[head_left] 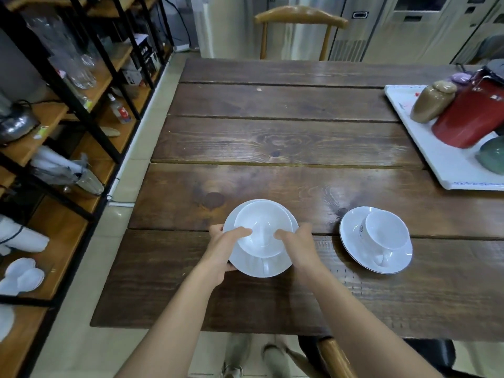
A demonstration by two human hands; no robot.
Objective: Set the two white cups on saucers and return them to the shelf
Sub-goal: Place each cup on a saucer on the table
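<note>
One white cup [261, 225] stands on a white saucer [251, 264], and the pair appears raised a little over the dark wooden table [272, 137]. My left hand [222, 246] grips the saucer's left rim, thumb against the cup's side. My right hand [298, 244] holds the right rim, thumb also on the cup. The cup's handle points toward me. A second white cup [386, 231] rests on its own saucer [354, 230] on the table, to the right of my hands, untouched.
A black-framed wooden shelf [71, 110] runs along the left with glassware, bottles and white dishes [23, 276]. A white tray [436, 156] with a red canister [469, 118] and jars lies at the table's right. A wooden chair [301, 16] stands at the far side.
</note>
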